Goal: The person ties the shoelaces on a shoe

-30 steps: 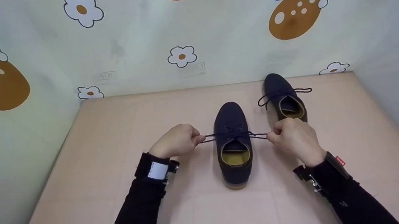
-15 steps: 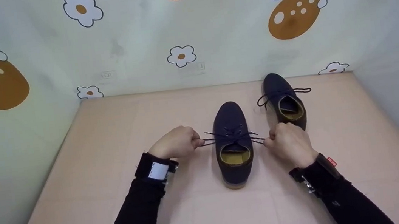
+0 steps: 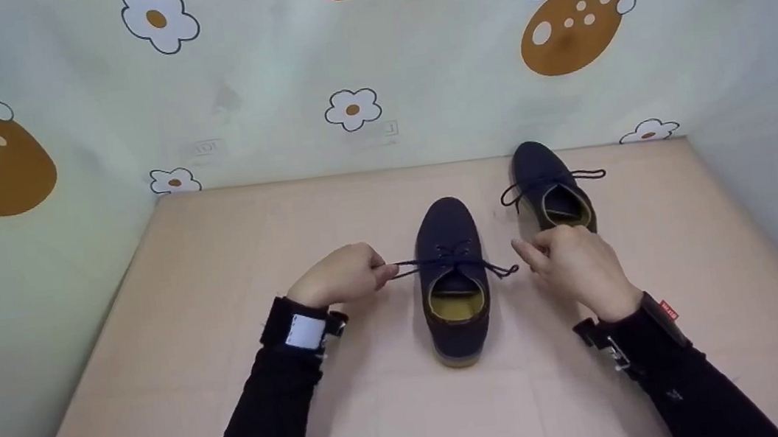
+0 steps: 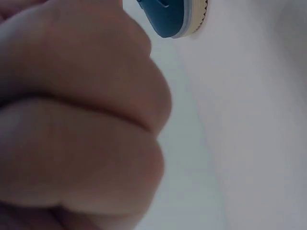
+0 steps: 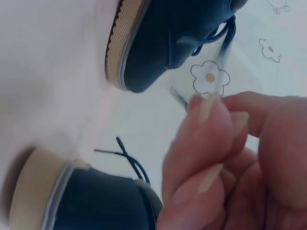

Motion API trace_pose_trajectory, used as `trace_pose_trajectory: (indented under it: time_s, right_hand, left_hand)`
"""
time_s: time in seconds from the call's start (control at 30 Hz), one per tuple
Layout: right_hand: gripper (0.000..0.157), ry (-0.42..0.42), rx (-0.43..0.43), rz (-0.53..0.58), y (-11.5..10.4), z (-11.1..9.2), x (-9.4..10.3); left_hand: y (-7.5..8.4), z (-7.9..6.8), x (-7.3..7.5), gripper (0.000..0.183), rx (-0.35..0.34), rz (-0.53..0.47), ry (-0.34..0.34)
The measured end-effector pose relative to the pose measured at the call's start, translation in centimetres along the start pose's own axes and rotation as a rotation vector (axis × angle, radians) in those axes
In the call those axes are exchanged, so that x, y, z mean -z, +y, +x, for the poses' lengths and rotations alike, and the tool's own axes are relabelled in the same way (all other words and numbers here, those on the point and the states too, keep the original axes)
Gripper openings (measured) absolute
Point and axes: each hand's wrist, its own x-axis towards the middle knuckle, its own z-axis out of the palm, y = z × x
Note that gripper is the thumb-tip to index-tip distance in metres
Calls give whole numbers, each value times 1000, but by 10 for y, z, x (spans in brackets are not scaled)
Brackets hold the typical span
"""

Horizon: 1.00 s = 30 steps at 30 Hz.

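Note:
A dark navy lace-up shoe (image 3: 446, 230) stands mid-table, toe pointing away, its laces tied in a bow. On its left side my left hand (image 3: 340, 276) pinches the taut left loop of the shoelace (image 3: 407, 265). My right hand (image 3: 580, 265) is just right of the shoe, thumb and fingers apart from the drooping right loop (image 3: 507, 270). The right wrist view shows loosely bent fingertips (image 5: 206, 110) with nothing between them, and a blurred lace beyond. Curled fingers (image 4: 86, 153) fill the left wrist view and hide the pinch.
A matching shoe (image 3: 537, 165) stands farther back on the right, its lace tied in a bow; my right hand covers part of its heel. The pinkish tabletop (image 3: 264, 226) meets a patterned wall covering (image 3: 251, 64) behind.
Both hands held lace strands a second ago. The right hand moved slightly inward, then back outward and let go of its loop, which now droops. The left hand has barely moved.

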Motion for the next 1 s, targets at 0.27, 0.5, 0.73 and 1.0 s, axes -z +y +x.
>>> trace_pose_trajectory:
  time_s: [0.27,0.5,0.73,1.0]
  right_hand:
    - [54,-138,36,81,-14,-8,0]
    - [51,-242,84,167,-30,-14,-21]
    - [38,-214,23,242,-37,-14,-29]
    - [36,-131,-31,259,-39,6,-33]
  left_hand:
    - [17,-11,2,58,38,-133,-62]
    - [39,-3,-22,51,50,-159,-55]
    - [51,7,-39,39,41,-90,138]
    - [49,28,-41,34,45,-72,333]
